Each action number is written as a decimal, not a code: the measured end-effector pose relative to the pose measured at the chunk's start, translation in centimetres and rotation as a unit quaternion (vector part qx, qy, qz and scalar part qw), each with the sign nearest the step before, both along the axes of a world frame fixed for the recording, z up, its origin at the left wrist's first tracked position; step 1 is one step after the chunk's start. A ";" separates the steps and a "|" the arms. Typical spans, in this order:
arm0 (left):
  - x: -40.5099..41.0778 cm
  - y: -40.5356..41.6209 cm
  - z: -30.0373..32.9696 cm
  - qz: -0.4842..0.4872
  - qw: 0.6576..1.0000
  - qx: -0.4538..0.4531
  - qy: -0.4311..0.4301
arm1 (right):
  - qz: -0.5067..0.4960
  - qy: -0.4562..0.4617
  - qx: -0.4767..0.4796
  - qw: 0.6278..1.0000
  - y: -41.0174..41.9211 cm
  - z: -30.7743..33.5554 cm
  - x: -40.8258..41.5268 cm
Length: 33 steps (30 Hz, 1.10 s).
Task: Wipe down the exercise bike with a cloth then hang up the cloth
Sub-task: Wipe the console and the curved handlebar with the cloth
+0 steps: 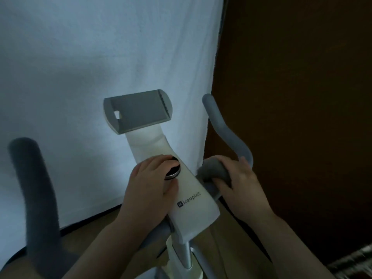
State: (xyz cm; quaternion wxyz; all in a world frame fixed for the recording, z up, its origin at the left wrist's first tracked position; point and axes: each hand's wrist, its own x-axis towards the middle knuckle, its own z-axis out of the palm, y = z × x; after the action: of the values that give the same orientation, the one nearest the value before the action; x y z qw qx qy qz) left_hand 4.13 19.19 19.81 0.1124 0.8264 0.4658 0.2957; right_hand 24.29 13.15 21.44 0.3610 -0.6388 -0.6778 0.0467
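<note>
From the head camera, the left hand (150,183) lies on the white console (193,200) of the exercise bike, fingers spread and curled over the round resistance knob (172,170), which shows dark with a metal rim just beyond the fingertips; the grip looks loose, laid on rather than clenched. The right hand (240,181) is closed over a grey cloth (214,170), pressing it onto the right handlebar (225,125) close to where the bar meets the console; the cloth bunches out past the fingers on the side toward the left hand, and the thumb wraps beneath it. The two hands sit close, with only the console's width between them. Beyond the left hand the grey tablet holder (138,110) rises from the console neck, tilted back; the "keepkit" logo (189,200) lies between the two wrists. Far out to the left of the left hand stands the dark padded left handlebar (32,188), blurred; below both forearms the silver post (186,252) drops away. A white curtain (90,57) hangs behind the hands; a dark brown wall (302,97) stands beyond the right hand.
</note>
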 end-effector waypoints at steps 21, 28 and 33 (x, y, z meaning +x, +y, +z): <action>2.1 -1.3 -0.2 -0.098 0.985 0.119 0.079 | -0.023 0.041 0.028 0.998 -2.2 -2.8 1.4; 4.4 0.3 -0.6 -0.131 0.990 0.037 0.037 | -0.114 0.062 0.039 0.991 -1.5 -2.9 2.2; 4.2 0.7 -1.4 -0.140 0.989 0.021 0.039 | -0.067 -0.009 0.068 0.995 -2.0 -3.8 1.7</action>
State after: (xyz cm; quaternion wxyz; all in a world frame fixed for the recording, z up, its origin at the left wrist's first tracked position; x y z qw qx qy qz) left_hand 8.33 19.89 18.39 0.1166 0.8968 0.3429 0.2541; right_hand 25.97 11.20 17.67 0.3997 -0.6573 -0.6382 -0.0292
